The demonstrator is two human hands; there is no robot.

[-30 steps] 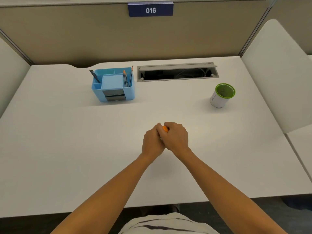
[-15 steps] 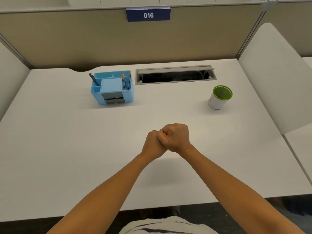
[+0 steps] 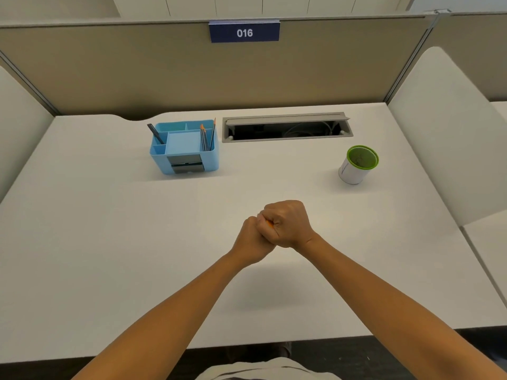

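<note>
The right hand (image 3: pixel 288 223) is clenched into a fist around a small orange item (image 3: pixel 269 222), of which only a sliver shows between the knuckles; too little is in view to name it more closely. The left hand (image 3: pixel 251 241) is curled as well and pressed against the right from the near left; it seems to grip the other end of the same item, though the fingers hide that. Both hands hover together just above the white desk (image 3: pixel 109 242). Ahead and to the left of them, well apart, stands a blue desk organiser (image 3: pixel 159 163) with orange-tipped pencils (image 3: pixel 204 135) and a dark pen (image 3: pixel 155 133) upright in its compartments. Ahead and to the right stands a white pen cup with a green rim (image 3: pixel 352 171); straight ahead, further off, is an open cable hatch (image 3: pixel 285 119). By my reading the work is mid-way: the item is in hand and being twisted or pulled between the fists; putting it into a holder is not yet done.
</note>
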